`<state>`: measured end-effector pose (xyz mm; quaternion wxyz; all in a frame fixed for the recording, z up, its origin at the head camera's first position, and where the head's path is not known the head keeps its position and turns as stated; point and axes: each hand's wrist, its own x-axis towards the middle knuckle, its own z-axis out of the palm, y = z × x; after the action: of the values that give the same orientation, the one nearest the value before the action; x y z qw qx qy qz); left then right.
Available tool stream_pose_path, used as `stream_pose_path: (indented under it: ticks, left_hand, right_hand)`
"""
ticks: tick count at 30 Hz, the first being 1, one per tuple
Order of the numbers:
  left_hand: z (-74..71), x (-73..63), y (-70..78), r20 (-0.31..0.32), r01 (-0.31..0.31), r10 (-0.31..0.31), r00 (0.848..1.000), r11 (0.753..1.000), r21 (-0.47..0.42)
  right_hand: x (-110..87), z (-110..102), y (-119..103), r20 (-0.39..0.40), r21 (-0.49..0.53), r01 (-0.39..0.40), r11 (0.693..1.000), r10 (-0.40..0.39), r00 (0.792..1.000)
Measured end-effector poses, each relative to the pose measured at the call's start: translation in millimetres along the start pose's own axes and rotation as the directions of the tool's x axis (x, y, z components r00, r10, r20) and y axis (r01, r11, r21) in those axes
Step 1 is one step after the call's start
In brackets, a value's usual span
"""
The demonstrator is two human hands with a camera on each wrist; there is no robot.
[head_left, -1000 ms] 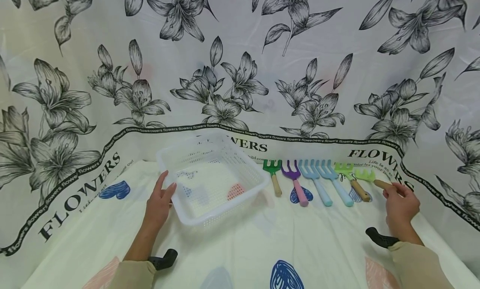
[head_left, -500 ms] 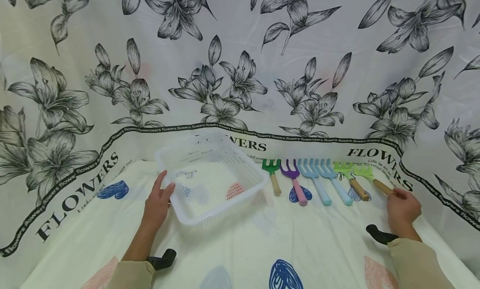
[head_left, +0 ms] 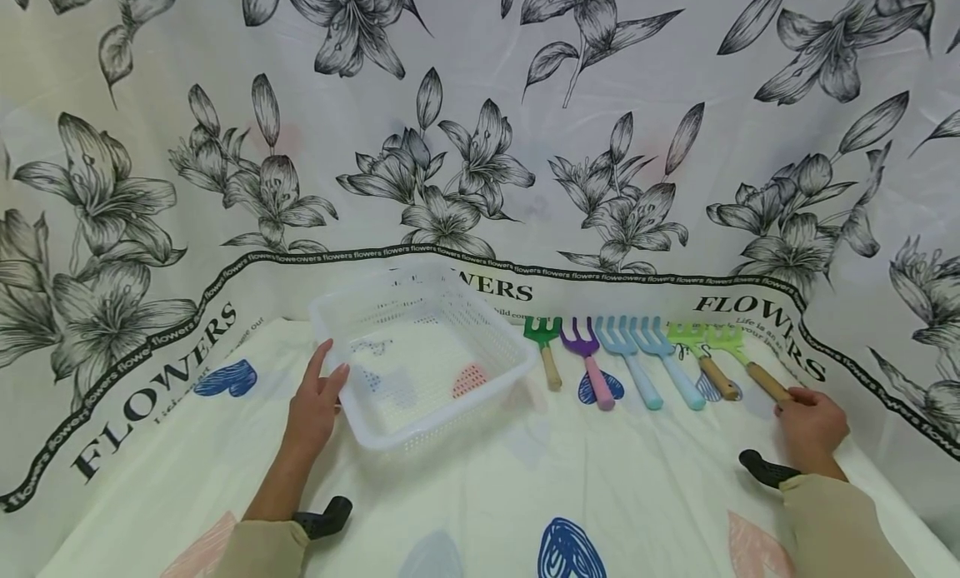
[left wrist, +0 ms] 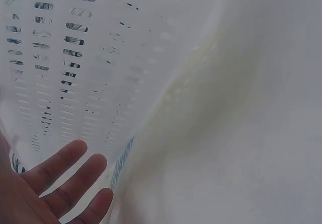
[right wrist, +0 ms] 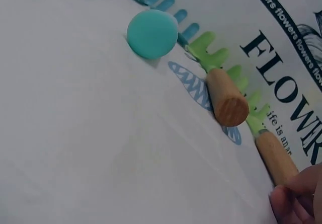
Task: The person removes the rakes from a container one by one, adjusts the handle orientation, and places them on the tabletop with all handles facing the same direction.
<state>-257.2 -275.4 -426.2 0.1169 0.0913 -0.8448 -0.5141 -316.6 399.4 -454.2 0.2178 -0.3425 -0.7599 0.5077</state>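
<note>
My left hand point(head_left: 313, 407) holds the left rim of a white perforated plastic basket point(head_left: 450, 416). In the left wrist view several fingers point(left wrist: 75, 178) spread along the outside of its slotted wall point(left wrist: 75, 83). My right hand point(head_left: 812, 424) pinches the end of the wooden handle of a light green hand rake point(head_left: 765, 380), the rightmost in a row. Beside it lies a second light green hand rake point(head_left: 716, 374) with a wooden handle. Farther left are two light blue rakes point(head_left: 678, 374) point(head_left: 637, 374), a purple rake with a pink handle point(head_left: 596, 374) and a dark green rake point(head_left: 550, 357).
A white cloth point(head_left: 480, 495) with leaf and heart prints covers the surface. Behind the rakes rises a flower-printed curtain point(head_left: 525, 186) with a black lettered band. Black wrist mounts point(head_left: 326, 518) sit at both sleeves.
My right hand has lowered slightly and drawn the light green rake's handle toward me, so it now lies slanted in line with the others. The left hand and basket have hardly moved.
</note>
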Motion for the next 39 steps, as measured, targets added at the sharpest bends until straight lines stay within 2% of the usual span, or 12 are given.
stream_pose_path:
  ticks: [10,20,39]
  left_hand:
    - [0.1,-1.7,-1.6,0.003,0.009,-0.009,1.000,1.000,-0.012]
    - [0.5,-0.2,-1.4,-0.002,0.001,-0.001,1.000,1.000,-0.023]
    - [1.0,-1.8,1.5,-0.002,-0.007,0.007,1.000,1.000,-0.018]
  right_hand:
    - [-3.3,4,-8,0.081,0.000,-0.049,0.999,0.049,0.995]
    - [-1.6,3,-12,0.142,-0.012,-0.062,0.998,0.063,0.988]
    - [-2.8,3,-12,0.130,0.022,-0.100,0.995,0.096,0.987]
